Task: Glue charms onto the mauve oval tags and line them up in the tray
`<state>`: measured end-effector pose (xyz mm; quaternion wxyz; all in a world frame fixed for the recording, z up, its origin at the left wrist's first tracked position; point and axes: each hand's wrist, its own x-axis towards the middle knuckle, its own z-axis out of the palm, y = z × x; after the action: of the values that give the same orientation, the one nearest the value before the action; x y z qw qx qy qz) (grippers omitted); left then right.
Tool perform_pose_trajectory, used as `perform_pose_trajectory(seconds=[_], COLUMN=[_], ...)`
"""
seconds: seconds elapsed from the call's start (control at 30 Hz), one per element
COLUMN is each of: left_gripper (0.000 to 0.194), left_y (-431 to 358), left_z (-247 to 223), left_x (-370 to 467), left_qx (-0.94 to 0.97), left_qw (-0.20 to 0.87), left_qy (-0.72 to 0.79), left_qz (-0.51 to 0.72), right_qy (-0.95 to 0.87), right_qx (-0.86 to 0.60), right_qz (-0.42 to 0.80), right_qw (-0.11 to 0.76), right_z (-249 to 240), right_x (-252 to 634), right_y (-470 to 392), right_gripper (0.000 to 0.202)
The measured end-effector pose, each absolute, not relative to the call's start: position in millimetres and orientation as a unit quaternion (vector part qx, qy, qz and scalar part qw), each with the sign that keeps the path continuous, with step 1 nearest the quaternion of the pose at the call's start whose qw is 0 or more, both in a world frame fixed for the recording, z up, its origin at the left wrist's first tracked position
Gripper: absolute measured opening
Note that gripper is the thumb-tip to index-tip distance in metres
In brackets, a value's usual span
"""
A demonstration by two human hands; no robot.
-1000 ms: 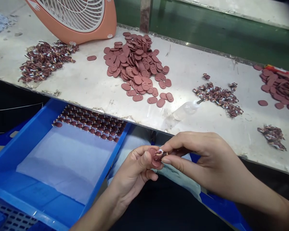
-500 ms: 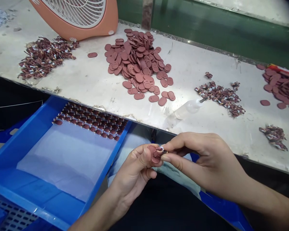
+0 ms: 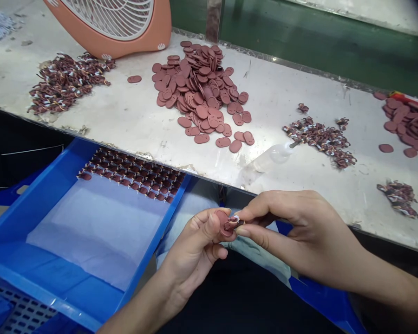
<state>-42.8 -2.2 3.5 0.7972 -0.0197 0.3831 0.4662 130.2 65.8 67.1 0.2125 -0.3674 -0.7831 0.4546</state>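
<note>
My left hand (image 3: 198, 243) is closed, pinching a reddish-brown oval disc (image 3: 222, 221) by its edge between thumb and fingers. My right hand (image 3: 282, 222) pinches a small dark brown figure (image 3: 235, 222) with white and yellow-orange bits, between thumb and forefinger. The figure lies against the disc's face, and its right end is partly covered by my right fingertips. Both hands meet in front of the table's edge. Beyond them on the table lies a clear bottle (image 3: 266, 160) with a thin dark tip.
A large heap of oval discs (image 3: 202, 97) covers the middle of the table (image 3: 139, 125). Small brown figures lie in piles at left (image 3: 69, 83) and right (image 3: 320, 139). A blue tray (image 3: 156, 243) holds rows of joined pieces (image 3: 135, 174). An orange fan (image 3: 125, 46) stands behind.
The hands stay almost in place, still holding the disc and the figure together. My right fingertips have shifted very slightly to the right.
</note>
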Motion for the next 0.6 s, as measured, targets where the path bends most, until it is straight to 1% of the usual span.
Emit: perform_pose_trajectory(seconds=[0.1, 0.33, 0.43, 0.5, 0.6], left_gripper=[0.035, 0.035, 0.033, 0.029, 0.022], left_y=[-2, -5, -9, -10, -12], left_z=[3, 12, 20, 23, 23], left_x=[-42, -41, -40, -40, -40], left_qx=[-0.015, 0.046, 0.061, 0.061, 0.052], left_qw=[0.794, 0.78, 0.788, 0.801, 0.822], left_qy=[0.388, 0.374, 0.342, 0.315, 0.275], left_qz=[0.467, 0.499, 0.508, 0.505, 0.496], right_qy=[-0.804, -0.838, -0.853, -0.845, -0.821], right_qx=[-0.352, -0.287, -0.248, -0.24, -0.286], right_qz=[0.433, 0.408, 0.4, 0.4, 0.377], right_qw=[0.204, 0.22, 0.226, 0.261, 0.319], right_z=[69, 77, 80, 81, 79], right_x=[129, 135, 138, 137, 135], right_y=[67, 63, 56, 49, 39], right_gripper=[0.009, 0.006, 0.01, 0.013, 0.009])
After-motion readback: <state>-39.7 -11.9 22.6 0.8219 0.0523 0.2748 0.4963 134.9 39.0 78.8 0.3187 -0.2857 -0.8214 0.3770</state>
